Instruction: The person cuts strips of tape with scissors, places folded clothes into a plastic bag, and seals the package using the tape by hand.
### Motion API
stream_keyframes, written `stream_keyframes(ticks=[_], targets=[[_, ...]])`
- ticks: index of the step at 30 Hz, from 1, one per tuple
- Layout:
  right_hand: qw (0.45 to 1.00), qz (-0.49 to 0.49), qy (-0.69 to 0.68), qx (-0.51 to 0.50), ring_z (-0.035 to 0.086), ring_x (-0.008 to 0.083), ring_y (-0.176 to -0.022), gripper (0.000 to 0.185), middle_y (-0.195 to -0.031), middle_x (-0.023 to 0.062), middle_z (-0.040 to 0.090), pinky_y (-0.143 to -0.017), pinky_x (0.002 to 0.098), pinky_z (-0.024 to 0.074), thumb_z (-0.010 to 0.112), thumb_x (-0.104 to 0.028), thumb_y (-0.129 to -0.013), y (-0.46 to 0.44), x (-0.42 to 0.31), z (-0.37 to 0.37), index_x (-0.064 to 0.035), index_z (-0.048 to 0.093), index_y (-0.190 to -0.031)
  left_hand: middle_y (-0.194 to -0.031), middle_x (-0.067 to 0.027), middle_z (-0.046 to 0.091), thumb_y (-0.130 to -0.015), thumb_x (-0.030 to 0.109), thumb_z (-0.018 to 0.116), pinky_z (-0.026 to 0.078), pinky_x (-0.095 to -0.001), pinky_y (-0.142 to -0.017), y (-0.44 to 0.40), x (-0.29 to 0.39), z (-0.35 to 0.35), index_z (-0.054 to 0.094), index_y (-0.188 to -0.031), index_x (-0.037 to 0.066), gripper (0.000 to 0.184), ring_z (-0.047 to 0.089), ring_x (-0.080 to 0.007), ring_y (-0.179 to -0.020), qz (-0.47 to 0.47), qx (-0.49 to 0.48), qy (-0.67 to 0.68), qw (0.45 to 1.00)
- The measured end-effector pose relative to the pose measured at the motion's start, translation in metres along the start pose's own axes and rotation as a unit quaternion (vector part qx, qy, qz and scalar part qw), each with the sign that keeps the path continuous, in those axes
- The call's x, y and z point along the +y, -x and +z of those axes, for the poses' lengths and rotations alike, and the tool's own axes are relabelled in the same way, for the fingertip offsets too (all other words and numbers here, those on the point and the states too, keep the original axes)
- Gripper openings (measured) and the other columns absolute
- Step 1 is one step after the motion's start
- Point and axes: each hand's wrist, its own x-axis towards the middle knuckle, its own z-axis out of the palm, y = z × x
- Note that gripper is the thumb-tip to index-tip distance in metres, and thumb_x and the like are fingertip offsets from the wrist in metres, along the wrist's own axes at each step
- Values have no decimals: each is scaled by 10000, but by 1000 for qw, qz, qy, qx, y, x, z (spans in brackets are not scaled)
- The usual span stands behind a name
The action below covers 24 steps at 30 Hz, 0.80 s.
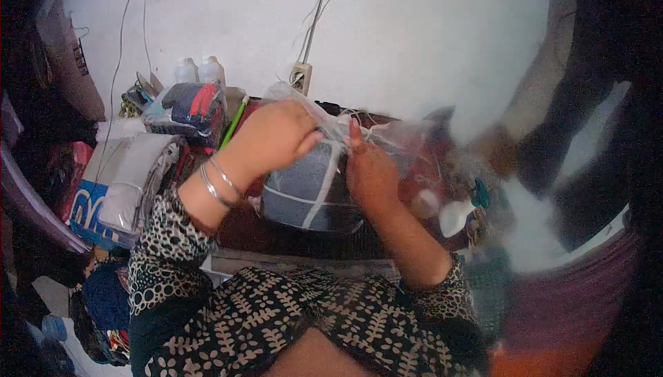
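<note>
A dark grey-blue folded cloth bundle (290,194) with white bands crossing it stands in front of me, and clear plastic covers it. At its top the loose edge of the clear plastic bag (321,116) is gathered between my hands. My left hand (284,132), with silver bangles at the wrist, is closed on the plastic from the left, fingers bent. On the other side my right hand (371,170) grips the plastic with its thumb pointing up. Part of the bundle's upper edge is hidden behind my hands.
Left of the bundle lie a plastic-wrapped pack of dark and red cloth (186,111) and a white pack (135,176). Two white bottles (210,69) stand against the wall, near a socket block (301,76). A white object (456,217) lies at the right.
</note>
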Motion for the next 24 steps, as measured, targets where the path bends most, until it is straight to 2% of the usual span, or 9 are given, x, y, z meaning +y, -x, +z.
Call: stream_keyframes(ticks=[1, 3, 5, 6, 8, 14, 17, 20, 24], targets=[[1000, 13, -7, -23, 625, 403, -950, 635, -1079, 210, 635, -842, 496, 491, 504, -73, -854, -1, 0, -2, -73, 280, -1448, -1091, -161, 641, -812, 339, 626, 455, -455, -920, 7, 8, 0, 623, -1090, 28, 418, 601, -359, -991, 56, 110, -9, 992], [998, 27, -17, -49, 622, 391, -992, 623, -1113, 206, 630, -887, 498, 473, 502, -82, -860, 1, 0, -2, -69, 288, -1445, -1124, -157, 625, -784, 401, 653, 449, -456, -929, 10, 15, 7, 605, -1125, 33, 504, 590, -347, -1020, 101, 110, 7, 989], [998, -45, 40, 12, 613, 358, -1056, 611, -1147, 192, 627, -978, 513, 407, 502, -102, -867, 0, 3, 1, -70, 300, -1442, -1103, -178, 629, -735, 441, 687, 454, -451, -917, 9, 18, 21, 594, -1126, 17, 584, 591, -352, -1017, 92, 143, -10, 985], [998, -48, 41, 11, 613, 358, -1056, 611, -1147, 192, 627, -978, 513, 407, 502, -102, -867, -1, 2, 0, -70, 300, -1442, -1103, -178, 629, -735, 441, 687, 454, -451, -917, 9, 18, 21, 594, -1126, 17, 584, 591, -352, -1017, 90, 145, -9, 985], [994, -62, 64, 60, 596, 330, -1112, 616, -1150, 183, 631, -1033, 527, 345, 505, -108, -866, -3, -2, -3, -59, 295, -1443, -996, -170, 651, -684, 490, 715, 479, -425, -879, 6, 17, 21, 598, -1096, 7, 645, 625, -337, -933, 7, 40, -10, 999], [1000, -19, 13, -12, 564, 329, -1158, 596, -1181, 209, 606, -1029, 509, 364, 512, -110, -856, 3, -21, 6, -14, 319, -1411, -1051, -181, 641, -697, 517, 702, 469, -419, -903, 10, 17, 17, 594, -1111, -3, 673, 618, -344, -965, 8, 45, -26, 999], [1000, -22, -3, 14, 560, 320, -1155, 551, -1251, 193, 572, -1026, 461, 387, 524, -60, -841, 10, -21, 8, 20, 371, -1364, -1098, -189, 633, -720, 523, 680, 451, -417, -934, 17, 4, 21, 595, -1126, -8, 674, 599, -354, -1023, 74, 133, -27, 988], [999, -22, -30, 33, 554, 317, -1164, 531, -1257, 197, 567, -1018, 463, 395, 530, -45, -832, 15, -23, 12, 18, 396, -1341, -1129, -182, 626, -783, 498, 624, 433, -424, -962, 25, -29, 22, 599, -1134, 0, 609, 583, -358, -1064, 28, 190, -26, 981], [997, -51, -23, 57, 543, 319, -1177, 528, -1268, 196, 558, -1021, 471, 390, 543, -39, -821, 19, -25, 14, 17, 409, -1329, -1100, -171, 634, -818, 382, 631, 444, -419, -946, 42, -50, 17, 611, -1105, 24, 459, 594, -343, -1039, 71, 180, -16, 981]])
